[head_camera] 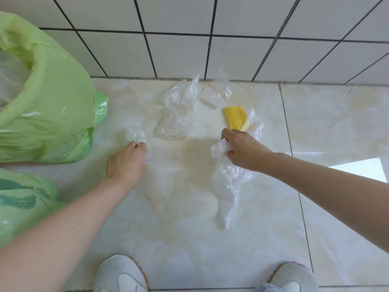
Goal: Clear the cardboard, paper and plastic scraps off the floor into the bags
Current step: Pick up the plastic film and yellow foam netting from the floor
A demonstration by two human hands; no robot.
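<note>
The right hand (pixel 242 148) is closed on a crumpled clear plastic film (pixel 229 180) whose loose tail trails back toward the person along the floor. Its knuckles sit just short of a yellow ribbed foam scrap (pixel 235 116), which lies straight ahead of that hand with its long axis running roughly away from the person, a bit of clear wrap tucked against its right side. The left hand (pixel 128 159) is curled down onto a small wad of thin clear plastic (pixel 135 134); it seems to be pinching it, though the film is so pale against the floor that the grip is hard to confirm.

Between and beyond the two hands lies a larger rumpled clear plastic sheet (pixel 179 110), reaching up to the wall, roughly midway between them. The open pale green plastic bag (pixel 52 106) stands to the left, nearer the left hand.

Underfoot is a glossy cream tiled floor (pixel 326 114) meeting a white tiled wall (pixel 231 49).
</note>
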